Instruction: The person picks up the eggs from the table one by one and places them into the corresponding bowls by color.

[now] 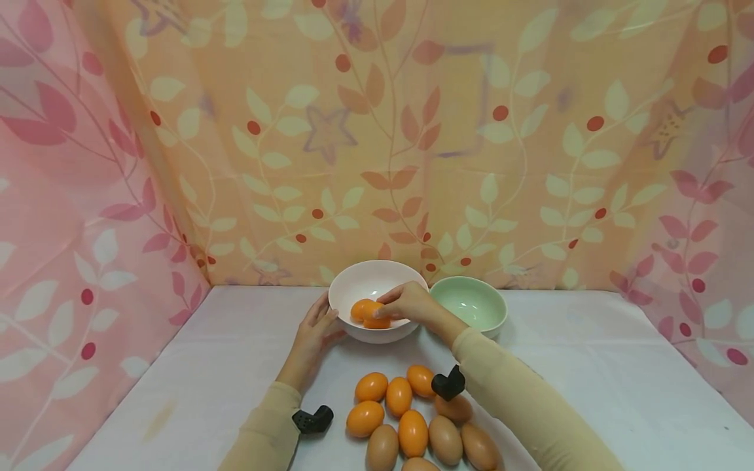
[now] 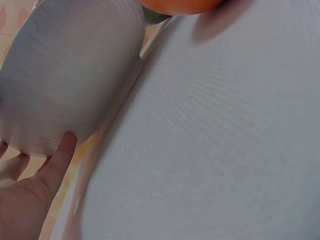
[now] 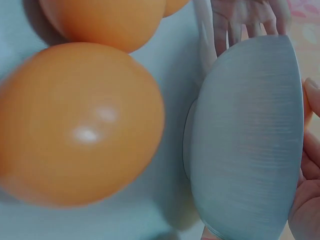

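Observation:
In the head view, a white bowl (image 1: 377, 336) holds a few orange eggs (image 1: 361, 310) close together. My right hand (image 1: 409, 302) reaches over the bowl's right rim and pinches an orange egg (image 1: 379, 311) inside it. In the right wrist view, the bowl wall (image 3: 245, 140) hides most of that egg. My left hand (image 1: 315, 330) rests against the bowl's left side, its fingers (image 2: 57, 165) fairly straight and touching the outer wall in the left wrist view.
A light green bowl (image 1: 474, 307) stands right of the white one. Several orange eggs (image 1: 399, 396) and brown eggs (image 1: 383, 447) lie on the white tablecloth (image 1: 194, 379) between the forearms. Patterned cloth (image 1: 377, 144) hangs behind and at both sides.

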A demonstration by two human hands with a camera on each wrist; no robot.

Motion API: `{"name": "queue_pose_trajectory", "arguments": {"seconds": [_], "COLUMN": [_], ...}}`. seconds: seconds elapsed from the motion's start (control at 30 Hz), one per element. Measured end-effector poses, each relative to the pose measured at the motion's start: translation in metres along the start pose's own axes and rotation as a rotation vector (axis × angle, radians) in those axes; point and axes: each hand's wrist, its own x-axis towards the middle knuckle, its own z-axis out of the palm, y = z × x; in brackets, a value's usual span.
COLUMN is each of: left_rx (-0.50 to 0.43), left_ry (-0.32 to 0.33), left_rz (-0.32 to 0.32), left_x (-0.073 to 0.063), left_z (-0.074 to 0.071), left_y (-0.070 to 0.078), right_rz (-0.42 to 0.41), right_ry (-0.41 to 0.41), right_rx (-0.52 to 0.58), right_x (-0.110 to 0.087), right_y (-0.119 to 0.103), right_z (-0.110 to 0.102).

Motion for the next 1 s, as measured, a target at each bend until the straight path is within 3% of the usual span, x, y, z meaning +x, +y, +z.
{"name": "queue_pose_trajectory", "arguments": {"seconds": [0.33,0.7,1.0], "left_rx": [-0.003,0.006,-0.014], "left_ry": [-0.011,-0.001,-0.015], "left_rz": [-0.002,0.001,0.007], "left_x": [0.0005,-0.0008,-0.0004], "left_z": [-0.0001,-0.0004,-0.001], "left_y": [-0.0003,0.0004,-0.0002], "right_rz": [-0.031,-0.034,-0.045], "right_ry": [-0.02,-0.056,-0.063], "right_rx": [-0.12,-0.149,-0.235], "right_x": [0.0059,0.0039,0.0072], "right_y": [0.0021,-0.0007,-0.0006], "right_z": [0.0027,0.0035,0.0055]}}
